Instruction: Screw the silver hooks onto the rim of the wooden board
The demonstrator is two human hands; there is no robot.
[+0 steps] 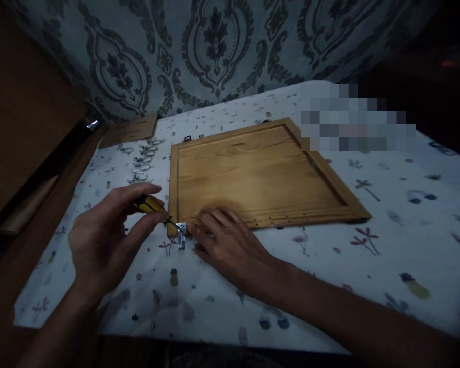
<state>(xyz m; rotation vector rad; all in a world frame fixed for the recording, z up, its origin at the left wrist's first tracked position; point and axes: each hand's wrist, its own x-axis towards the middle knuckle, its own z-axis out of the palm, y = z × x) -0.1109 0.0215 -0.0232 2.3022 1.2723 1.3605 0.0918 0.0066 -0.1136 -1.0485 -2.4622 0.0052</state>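
My left hand point(103, 240) is closed around a yellow and black screwdriver point(152, 205), held slanting down to the right. The screwdriver's tip meets a small shiny metal bracket point(181, 231) at the near left corner of a framed wooden panel point(245, 174). Part of the bracket hangs past the panel's near edge. My right hand point(233, 250) lies over that edge, fingers stretched onto the wood, with the index fingertip beside the bracket. Its thumb is below the edge, partly hidden. Several small dark holes run along the wood to the right of this hand.
Several metal fittings point(143, 161) lie left of the panel, near a piece of brown cardboard point(132, 130). A patterned white cloth point(314, 286) covers the table. Patterned fabric point(214, 46) rises behind it. A blurred-out patch point(348, 122) covers something at the right.
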